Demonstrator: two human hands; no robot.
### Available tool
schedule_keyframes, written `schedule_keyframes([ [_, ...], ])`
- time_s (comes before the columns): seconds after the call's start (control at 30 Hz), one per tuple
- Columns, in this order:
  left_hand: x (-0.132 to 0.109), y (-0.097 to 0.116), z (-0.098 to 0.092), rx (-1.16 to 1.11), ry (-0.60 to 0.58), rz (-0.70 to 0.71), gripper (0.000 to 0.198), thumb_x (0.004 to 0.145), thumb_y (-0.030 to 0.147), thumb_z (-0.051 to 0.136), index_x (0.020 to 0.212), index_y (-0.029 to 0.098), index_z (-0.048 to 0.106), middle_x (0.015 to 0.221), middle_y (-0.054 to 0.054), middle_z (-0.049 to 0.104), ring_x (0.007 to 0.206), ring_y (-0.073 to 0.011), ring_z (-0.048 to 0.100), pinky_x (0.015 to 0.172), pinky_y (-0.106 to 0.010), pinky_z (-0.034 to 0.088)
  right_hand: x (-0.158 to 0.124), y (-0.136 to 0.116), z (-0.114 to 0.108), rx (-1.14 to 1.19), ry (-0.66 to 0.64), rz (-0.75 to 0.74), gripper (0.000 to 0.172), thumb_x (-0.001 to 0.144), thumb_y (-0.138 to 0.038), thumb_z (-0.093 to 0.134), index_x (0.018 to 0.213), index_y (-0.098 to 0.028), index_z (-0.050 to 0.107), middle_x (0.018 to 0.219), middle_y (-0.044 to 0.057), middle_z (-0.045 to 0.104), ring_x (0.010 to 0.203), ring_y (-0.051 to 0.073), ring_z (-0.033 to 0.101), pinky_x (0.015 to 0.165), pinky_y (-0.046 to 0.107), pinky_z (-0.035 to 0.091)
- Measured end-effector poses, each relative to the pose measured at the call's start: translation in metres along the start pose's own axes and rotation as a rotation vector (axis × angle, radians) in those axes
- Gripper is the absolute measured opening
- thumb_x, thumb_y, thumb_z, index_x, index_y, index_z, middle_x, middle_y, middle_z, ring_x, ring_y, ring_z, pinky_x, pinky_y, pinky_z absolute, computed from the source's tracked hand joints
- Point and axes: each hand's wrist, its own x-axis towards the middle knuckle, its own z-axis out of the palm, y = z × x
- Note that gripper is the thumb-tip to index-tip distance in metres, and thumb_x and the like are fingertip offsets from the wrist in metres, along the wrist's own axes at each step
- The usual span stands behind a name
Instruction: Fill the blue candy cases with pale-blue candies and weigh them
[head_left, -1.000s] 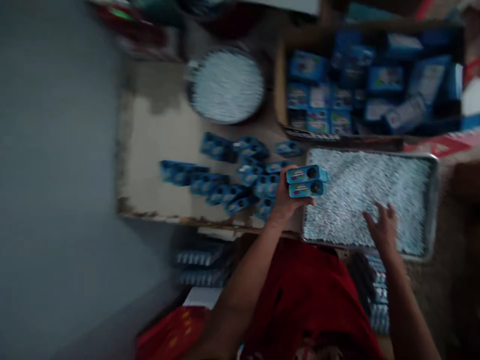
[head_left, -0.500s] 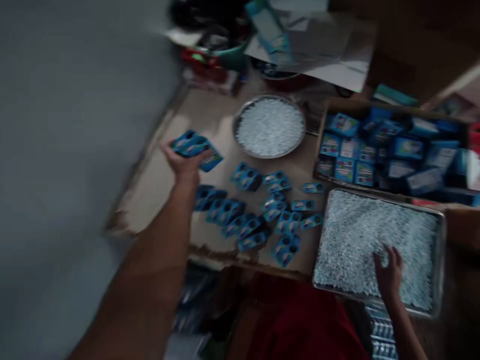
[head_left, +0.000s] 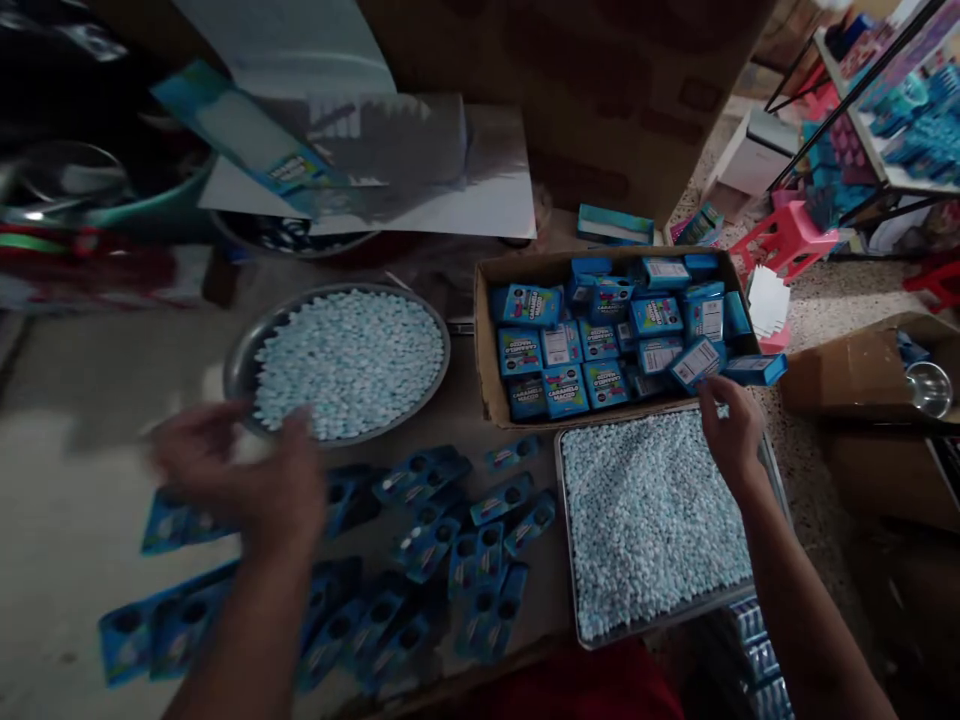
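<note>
My left hand (head_left: 247, 470), smeared by motion, hovers over the table with thumb and fingers apart and nothing seen between them. Under it and to its right lie rows of small blue candy boxes (head_left: 180, 625) with round dark holes. My right hand (head_left: 731, 430) reaches past the far right part of a metal tray (head_left: 566, 540) filled with pale blue and white candies (head_left: 652, 530). Its fingertips are closed at the lower edge of a blue candy box (head_left: 697, 362), which lies among printed boxes in an open cardboard carton (head_left: 487, 350).
A round metal bowl (head_left: 238, 370) of the same candies stands behind my left hand. White card sheets (head_left: 450, 205) lie at the back, near a teal tub (head_left: 176, 195). Right of the carton are a pink stool (head_left: 795, 235) and another cardboard box (head_left: 847, 375).
The view has swung right. My left hand has let go of the blue boxes it held and put them on the table. My right hand has moved from the tray's candies to the carton.
</note>
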Motion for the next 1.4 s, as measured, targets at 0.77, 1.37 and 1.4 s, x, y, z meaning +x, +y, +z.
schedule_keyframes([
  [0.77,0.011,0.096,0.312,-0.026,-0.637,0.783,0.025,0.103,0.016,0.06,0.124,0.022,0.073,0.134,-0.013,0.071,0.138,-0.0313,0.063,0.136,-0.056,0.036,0.091,-0.048,0.125,-0.211,-0.402,0.203,0.106,0.086,-0.031,0.09,0.176,-0.018,0.035,0.153,0.023,0.063,0.136,0.041,0.066,0.12,0.058,0.048],
  [1.37,-0.109,0.128,0.16,-0.708,-0.784,-0.225,0.056,0.083,0.066,0.088,0.12,0.027,0.068,0.106,-0.003,0.074,0.089,-0.0227,0.074,0.076,-0.032,0.061,0.014,-0.081,0.004,0.982,-0.684,0.173,0.061,0.074,-0.048,0.103,0.119,-0.024,0.071,0.096,0.0,0.072,0.08,0.018,0.067,0.076,0.033,0.057],
  [1.4,-0.122,0.126,0.155,-0.714,-0.797,-0.256,0.059,0.088,0.074,0.081,0.121,0.027,0.067,0.107,-0.004,0.075,0.089,-0.023,0.074,0.075,-0.032,0.062,0.006,-0.081,0.002,1.01,-0.686,0.224,0.063,0.071,-0.047,0.105,0.116,-0.024,0.068,0.094,-0.001,0.072,0.079,0.017,0.067,0.076,0.033,0.057],
])
